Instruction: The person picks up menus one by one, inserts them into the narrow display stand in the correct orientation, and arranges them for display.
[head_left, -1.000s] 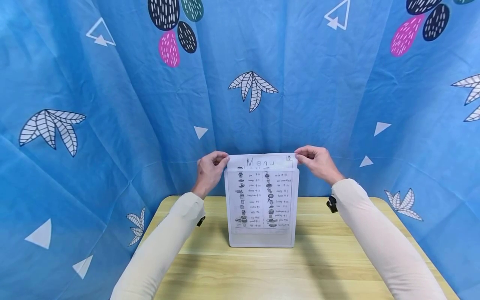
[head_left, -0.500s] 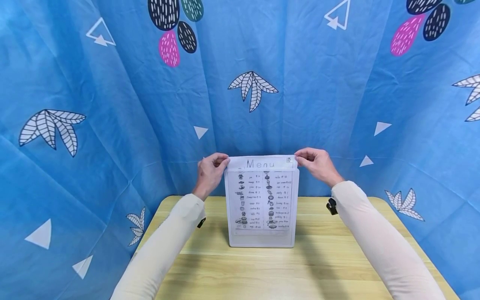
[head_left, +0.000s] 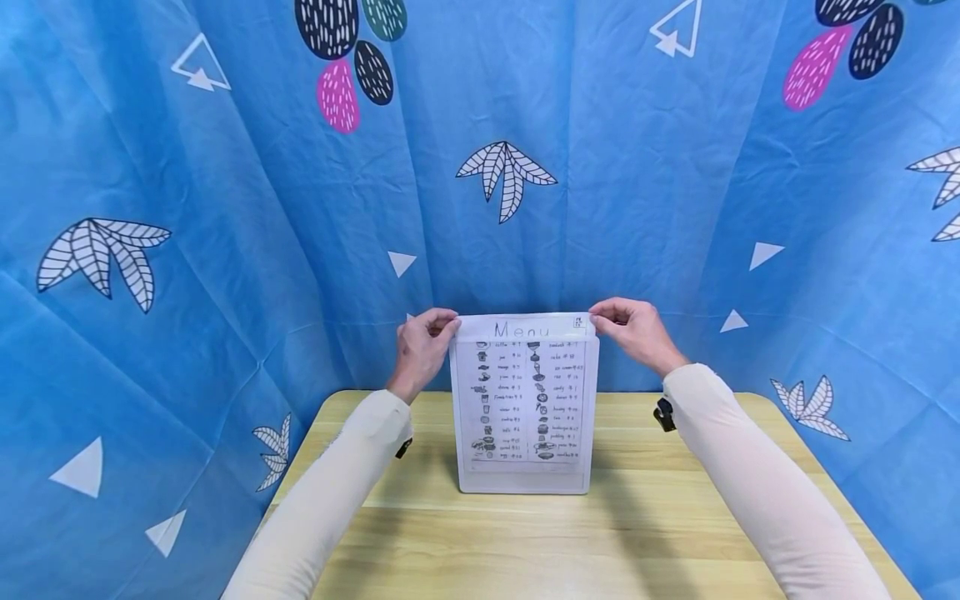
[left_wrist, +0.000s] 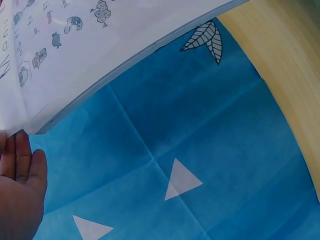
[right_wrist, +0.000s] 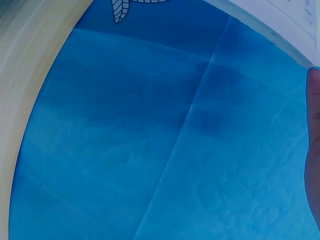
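Note:
A white paper menu (head_left: 525, 400) with small drawings and prices stands upright inside a clear display holder (head_left: 523, 483) on the table. Its top strip, with the word "Menu", sticks out above the holder's upper edge. My left hand (head_left: 420, 350) pinches the paper's top left corner between thumb and fingers. At the top right corner my right hand (head_left: 637, 332) pinches the sheet in the same way. In the left wrist view the left hand (left_wrist: 21, 190) meets the paper just beyond the holder's edge (left_wrist: 100, 85). Only one finger (right_wrist: 313, 125) shows in the right wrist view.
The holder stands on a light wood table (head_left: 525, 550). Close behind and at both sides hangs a blue patterned curtain (head_left: 495, 258). A dark wrist strap (head_left: 663, 412) shows at the right sleeve.
The menu has slid down a little into the holder, so less of its top strip shows. Both hands have lowered slightly with it, keeping hold of the corners. The holder stays in place.

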